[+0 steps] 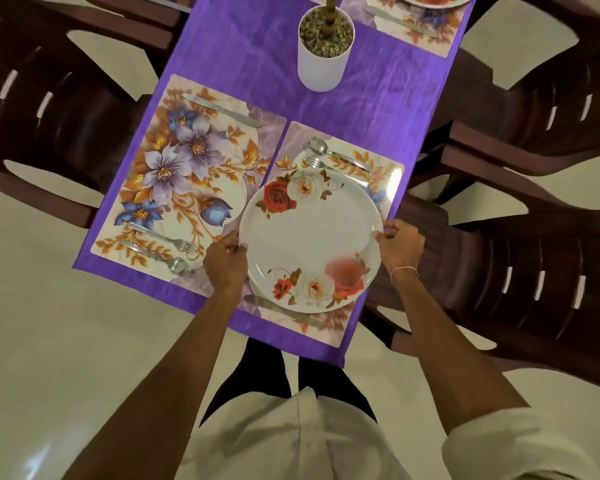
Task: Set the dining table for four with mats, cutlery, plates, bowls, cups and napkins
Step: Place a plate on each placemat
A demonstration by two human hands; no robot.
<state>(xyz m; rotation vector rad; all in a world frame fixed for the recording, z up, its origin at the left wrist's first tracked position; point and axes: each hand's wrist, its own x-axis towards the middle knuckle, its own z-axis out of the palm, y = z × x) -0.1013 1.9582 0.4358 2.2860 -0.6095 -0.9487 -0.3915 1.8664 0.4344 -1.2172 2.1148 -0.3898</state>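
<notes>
Purple cloth covers the bench point(257, 64), with dark chairs point(534, 271) crowding both long sides and pale floor point(49, 341) open at your end. Your plate point(309, 237) is over the right-hand mat point(392, 178), which reaches the cloth's right edge. A knife point(284, 311) shows just under its near rim, and a fork point(321, 164) and spoon point(317, 146) lie past its far rim. Your left hand point(224, 261) and right hand point(400, 245) grip opposite rims, fingers curled on the plate, forearms outstretched.
</notes>
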